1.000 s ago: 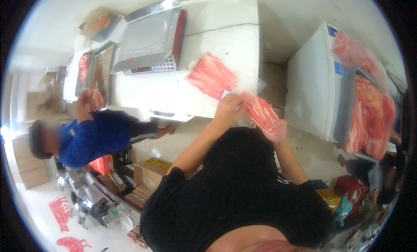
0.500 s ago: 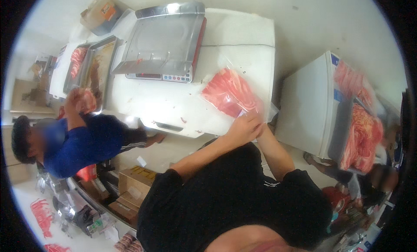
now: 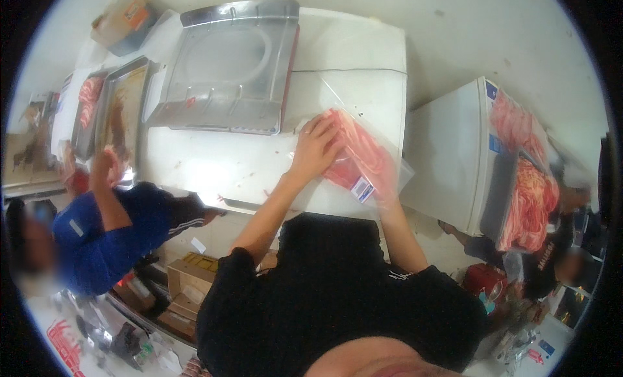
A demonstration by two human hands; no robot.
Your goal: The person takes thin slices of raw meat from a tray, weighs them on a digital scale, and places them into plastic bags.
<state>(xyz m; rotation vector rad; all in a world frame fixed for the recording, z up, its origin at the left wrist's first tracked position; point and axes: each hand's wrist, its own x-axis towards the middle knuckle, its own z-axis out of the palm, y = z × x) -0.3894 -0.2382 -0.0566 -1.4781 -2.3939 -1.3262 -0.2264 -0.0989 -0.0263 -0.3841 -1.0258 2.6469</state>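
Observation:
A clear plastic bag [image 3: 402, 174] of sliced red-and-white meat [image 3: 359, 143] lies slantwise near the front edge of the white worktop [image 3: 195, 159]. It carries a small white and blue label [image 3: 362, 189]. My left hand [image 3: 317, 146] rests flat on the meat's left end, fingers stretched and a little apart. At the bag's right end is my right hand [image 3: 384, 182], seen through the clear film; whether it is inside or behind the film I cannot tell, and its fingers are hidden.
A scale with a metal tray [image 3: 224, 65] stands behind left. Farther left are shallow metal trays [image 3: 123, 111], meat [image 3: 89, 101], a plastic jug [image 3: 123, 23] and a co-worker in blue [image 3: 107, 234]. To the right, a white cabinet [image 3: 448, 150] bears a tray of meat [image 3: 531, 201]. Another person [image 3: 551, 273] is beyond.
My left hand has moved from beside my right hand to the meat's left end and spread out. My right hand is now behind or within the film, and the label shows.

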